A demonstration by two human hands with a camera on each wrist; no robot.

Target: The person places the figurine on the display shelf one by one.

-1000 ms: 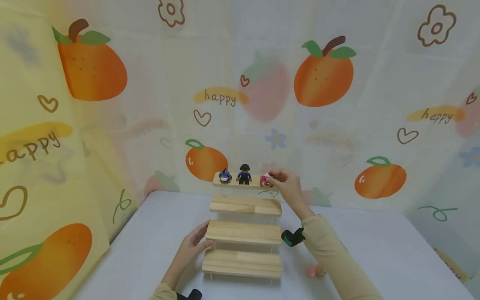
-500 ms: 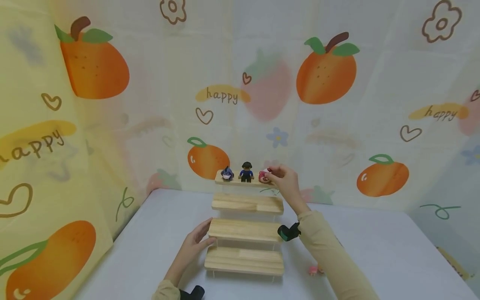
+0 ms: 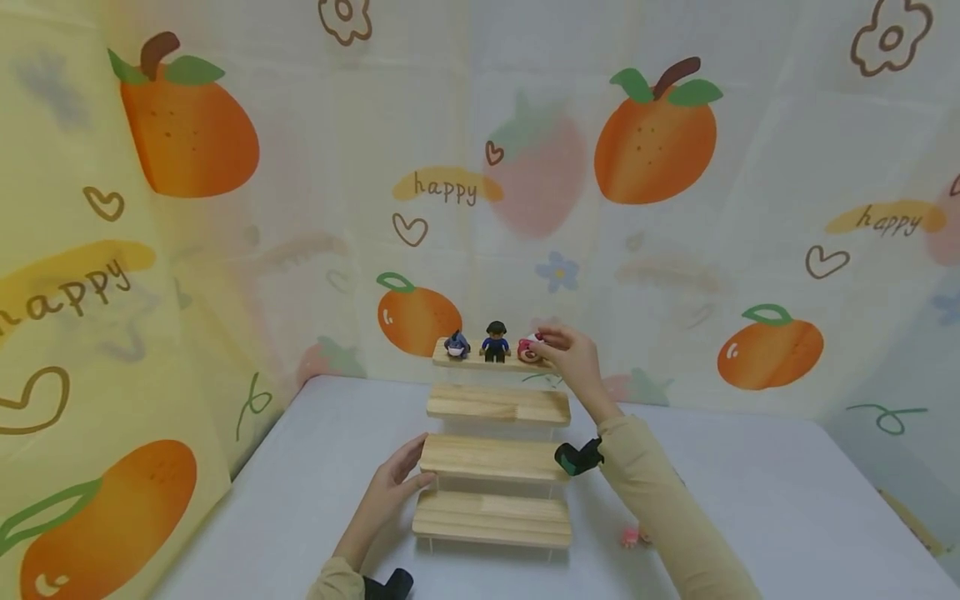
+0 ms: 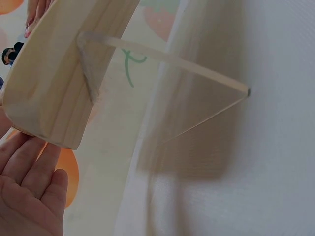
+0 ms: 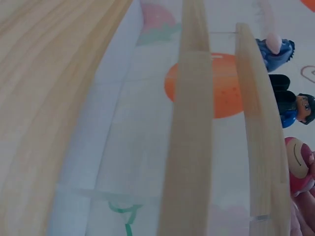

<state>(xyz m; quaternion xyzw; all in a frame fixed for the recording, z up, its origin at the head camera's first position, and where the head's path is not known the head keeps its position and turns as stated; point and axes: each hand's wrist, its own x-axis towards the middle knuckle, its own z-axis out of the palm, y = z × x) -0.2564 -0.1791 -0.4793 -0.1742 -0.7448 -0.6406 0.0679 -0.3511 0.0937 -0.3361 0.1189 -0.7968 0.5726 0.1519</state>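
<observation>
My right hand (image 3: 576, 360) pinches a pink bear figurine (image 3: 528, 350) at the right end of the top plank (image 3: 480, 360) of a four-step wooden display stand. In the right wrist view the bear figurine (image 5: 296, 169) lies against that plank, with fingertips (image 5: 306, 209) on it. Along the same plank stand a toy figure (image 3: 495, 342) with dark hair and blue top, and a blue donkey-like figurine (image 3: 456, 345) at the left. My left hand (image 3: 392, 482) touches the left end of the third plank (image 3: 491, 458), its fingers (image 4: 43, 169) fairly straight.
Below are the second plank (image 3: 498, 405) and lowest plank (image 3: 491, 518), on clear supports. Small pink toys (image 3: 630, 537) lie on the white table (image 3: 285, 467), partly behind my right sleeve. A fruit-patterned cloth (image 3: 300, 125) hangs behind and at the left.
The head view has shifted slightly. My right hand stays at the bear figurine, which shows its front a little more. The left hand keeps its place at the plank's end.
</observation>
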